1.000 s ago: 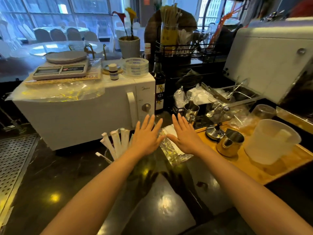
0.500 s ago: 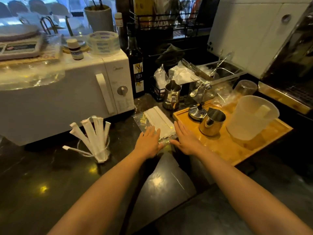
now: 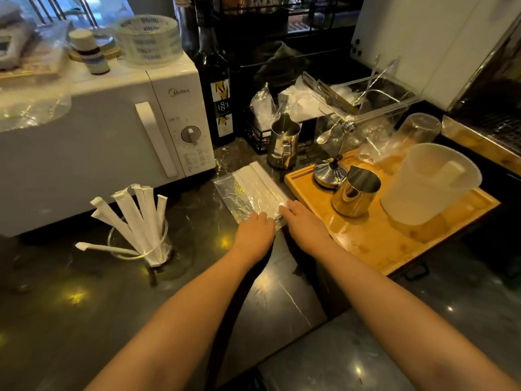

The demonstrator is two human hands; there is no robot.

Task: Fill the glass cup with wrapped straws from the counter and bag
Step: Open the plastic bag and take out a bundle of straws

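both hands flat, left hand (image 3: 255,228) and right hand (image 3: 303,221) pressing straw bag (image 3: 248,193); glass cup (image 3: 143,246) part-filled; microwave (image 3: 172,114) reads "midea", bottle (image 3: 220,88) "183"

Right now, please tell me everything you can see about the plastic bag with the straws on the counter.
The plastic bag is clear and crinkled, and it lies flat on the dark glossy counter between the white microwave and the wooden tray. Inside it, white wrapped straws lie side by side. The left hand and the right hand both rest on its near end, palms down. Whether it is open cannot be seen.
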